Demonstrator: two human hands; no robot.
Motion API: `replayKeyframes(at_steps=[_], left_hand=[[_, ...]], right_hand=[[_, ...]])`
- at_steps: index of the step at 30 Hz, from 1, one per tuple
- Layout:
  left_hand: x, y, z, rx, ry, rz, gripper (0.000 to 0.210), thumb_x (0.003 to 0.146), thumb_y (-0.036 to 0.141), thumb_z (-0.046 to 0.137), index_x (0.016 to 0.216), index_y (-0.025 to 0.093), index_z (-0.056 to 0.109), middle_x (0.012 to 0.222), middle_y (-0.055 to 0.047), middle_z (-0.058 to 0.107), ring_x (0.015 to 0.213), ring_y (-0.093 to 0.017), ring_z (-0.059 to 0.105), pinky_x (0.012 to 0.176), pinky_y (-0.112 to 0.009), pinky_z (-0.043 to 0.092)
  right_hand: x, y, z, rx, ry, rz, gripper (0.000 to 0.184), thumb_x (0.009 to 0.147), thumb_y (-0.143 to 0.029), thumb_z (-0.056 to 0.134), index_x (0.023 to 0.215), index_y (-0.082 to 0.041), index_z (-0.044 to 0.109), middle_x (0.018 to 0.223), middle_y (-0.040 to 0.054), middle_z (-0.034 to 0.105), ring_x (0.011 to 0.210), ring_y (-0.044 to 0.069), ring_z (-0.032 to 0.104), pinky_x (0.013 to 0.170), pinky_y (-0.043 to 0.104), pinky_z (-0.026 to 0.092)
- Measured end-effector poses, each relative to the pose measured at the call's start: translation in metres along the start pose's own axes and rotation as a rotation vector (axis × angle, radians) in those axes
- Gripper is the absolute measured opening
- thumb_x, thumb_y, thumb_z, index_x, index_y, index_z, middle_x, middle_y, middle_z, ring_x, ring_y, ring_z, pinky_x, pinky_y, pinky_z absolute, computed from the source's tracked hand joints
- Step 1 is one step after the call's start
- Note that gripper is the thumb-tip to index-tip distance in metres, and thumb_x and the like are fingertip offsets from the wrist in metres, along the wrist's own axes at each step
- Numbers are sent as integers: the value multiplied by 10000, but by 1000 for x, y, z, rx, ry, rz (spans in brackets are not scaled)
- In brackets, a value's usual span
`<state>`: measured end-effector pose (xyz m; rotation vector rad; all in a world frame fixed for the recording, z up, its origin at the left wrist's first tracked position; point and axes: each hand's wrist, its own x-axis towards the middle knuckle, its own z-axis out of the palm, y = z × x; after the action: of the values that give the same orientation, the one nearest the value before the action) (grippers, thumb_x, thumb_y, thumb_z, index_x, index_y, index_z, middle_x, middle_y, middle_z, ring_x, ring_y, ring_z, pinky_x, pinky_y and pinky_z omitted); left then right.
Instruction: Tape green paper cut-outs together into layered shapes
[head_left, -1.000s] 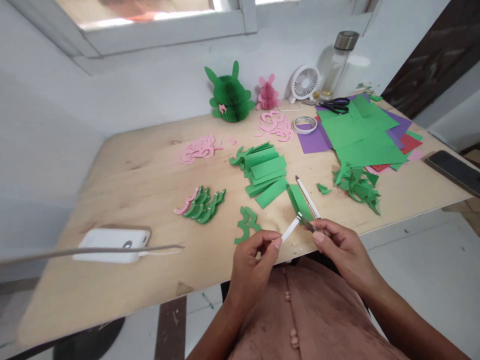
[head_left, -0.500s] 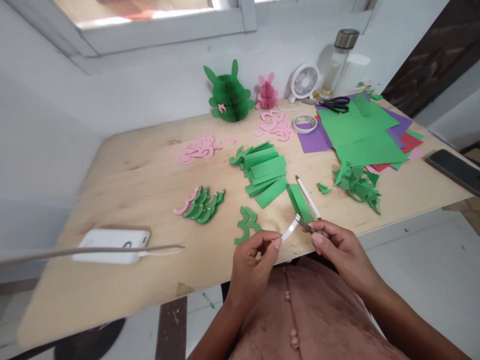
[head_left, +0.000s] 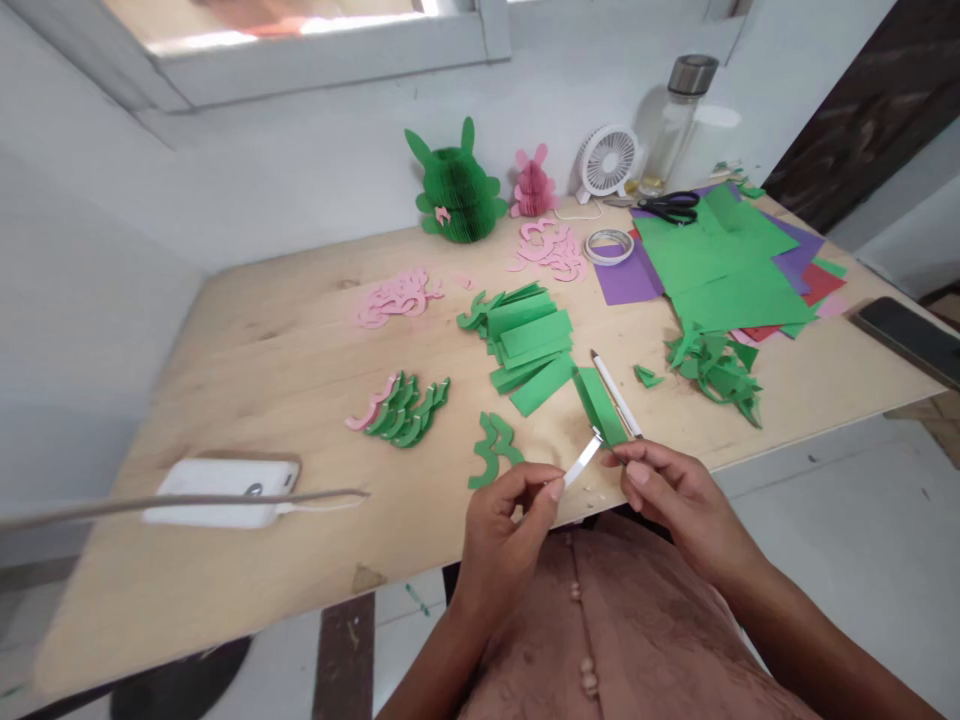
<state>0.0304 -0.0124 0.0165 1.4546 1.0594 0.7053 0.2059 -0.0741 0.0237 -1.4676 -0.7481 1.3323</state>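
Note:
My left hand (head_left: 514,520) is closed, pinching one end of a narrow white strip (head_left: 581,462) that looks like tape. The strip slants up to the right, over the table's front edge. At its far end is my right hand (head_left: 679,500), fingers closed round a thin dark metal tool (head_left: 616,455); the fingers hide most of it, so its kind is unclear. Just beyond the hands lie a folded green paper strip (head_left: 598,402) and a white pen (head_left: 616,392). Wavy green paper cut-outs (head_left: 491,448) rest behind my left hand.
Green paper strips (head_left: 532,340) are heaped mid-table, with green scraps (head_left: 716,370) to the right. A tape roll (head_left: 609,247), black-handled scissors (head_left: 667,208) and coloured sheets (head_left: 720,260) lie farther back. At left, a cable crosses above a white power bank (head_left: 225,490).
The metal tool in my right hand has turned and shows less of its surface. The white strip stands a little straighter. My left hand has hardly moved.

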Motion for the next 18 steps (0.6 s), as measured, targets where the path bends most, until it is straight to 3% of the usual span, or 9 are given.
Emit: replayKeyframes(at_steps=[7, 18], left_hand=[[1, 1, 1, 7, -15, -22, 177, 818, 289, 574, 790, 148, 677, 632, 13, 562, 587, -103, 457, 558, -215, 350], [1, 2, 3, 11, -9, -19, 177, 814, 287, 573, 767, 151, 676, 612, 16, 553, 574, -99, 450, 548, -212, 345]], right_hand=[[-2, -1, 0, 213, -86, 96, 346, 814, -494, 617, 867, -153, 610, 541, -66, 408, 437, 34, 197, 425, 230, 86], [-2, -4, 2, 207, -81, 86, 362, 804, -503, 623, 851, -145, 592, 523, -71, 407, 424, 28, 192, 418, 231, 82]])
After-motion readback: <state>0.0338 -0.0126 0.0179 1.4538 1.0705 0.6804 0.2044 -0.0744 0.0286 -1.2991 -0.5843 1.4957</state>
